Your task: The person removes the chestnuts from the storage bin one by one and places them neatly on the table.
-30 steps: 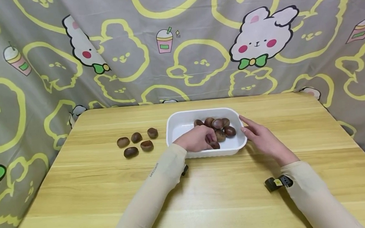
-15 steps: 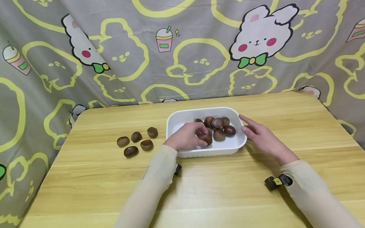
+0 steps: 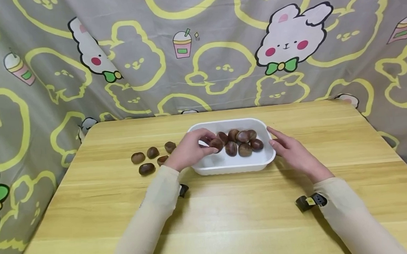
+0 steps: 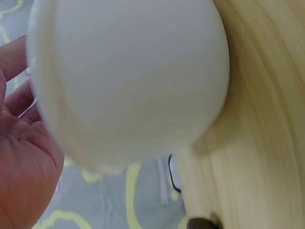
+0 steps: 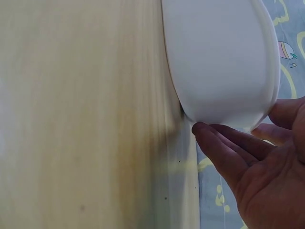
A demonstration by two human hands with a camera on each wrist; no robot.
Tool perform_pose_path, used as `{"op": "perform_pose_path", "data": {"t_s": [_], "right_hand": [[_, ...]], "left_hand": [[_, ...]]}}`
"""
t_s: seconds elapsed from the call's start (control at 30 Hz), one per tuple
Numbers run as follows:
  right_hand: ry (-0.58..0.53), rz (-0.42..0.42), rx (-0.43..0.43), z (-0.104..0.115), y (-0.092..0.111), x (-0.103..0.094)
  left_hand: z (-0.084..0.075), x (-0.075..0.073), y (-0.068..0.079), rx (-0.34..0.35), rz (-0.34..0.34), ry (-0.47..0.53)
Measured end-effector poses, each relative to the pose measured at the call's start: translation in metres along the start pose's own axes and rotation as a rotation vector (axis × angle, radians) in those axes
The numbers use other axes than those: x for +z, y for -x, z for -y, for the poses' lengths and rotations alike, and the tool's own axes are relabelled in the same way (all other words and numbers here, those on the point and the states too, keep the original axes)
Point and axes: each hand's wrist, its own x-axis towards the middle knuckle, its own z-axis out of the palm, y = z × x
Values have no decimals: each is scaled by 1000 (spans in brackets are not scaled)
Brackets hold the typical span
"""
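Note:
A white rectangular tray point(image 3: 227, 169) holds several brown chestnuts point(image 3: 245, 150), grouped toward its right half. My left hand point(image 3: 189, 148) pinches one chestnut point(image 3: 216, 144) between thumb and fingers over the tray's left part. In the left wrist view the tray's wall point(image 4: 133, 81) hides the fingertips and that chestnut; only the palm point(image 4: 24, 162) and part of the fingers show. My right hand point(image 3: 294, 152) touches the tray's right end with fairly straight fingers. The right wrist view shows those fingers point(image 5: 224, 152) against the outer wall, near the rim.
Left of the tray, several chestnuts point(image 3: 147, 169) lie loose on the wooden table point(image 3: 209, 213), some partly behind the left hand. A patterned grey curtain point(image 3: 221, 78) hangs behind the table. Each wrist carries a small black camera point(image 3: 304, 203).
My left hand has lifted one chestnut from the tray's front middle and moved left with it. Another chestnut now shows where the hand was. The right hand has stayed at the tray's end.

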Motion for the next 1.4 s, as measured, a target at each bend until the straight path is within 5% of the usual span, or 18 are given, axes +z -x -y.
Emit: {"op": "perform_pose_path", "data": {"t_s": [0.2, 0.43, 0.87, 1.17, 1.4], "right_hand": [[15, 9, 8, 0, -1, 2], [21, 1, 21, 0, 0, 0], [32, 1, 21, 0, 1, 0], [29, -4, 22, 0, 3, -2], [49, -4, 21, 2, 2, -2]], "left_hand": [[8, -29, 21, -59, -66, 121], [21, -60, 44, -174, -138, 144], [42, -79, 69, -251, -205, 53], [49, -80, 75, -253, -202, 34], [57, -96, 90, -297, -188, -25]]}}
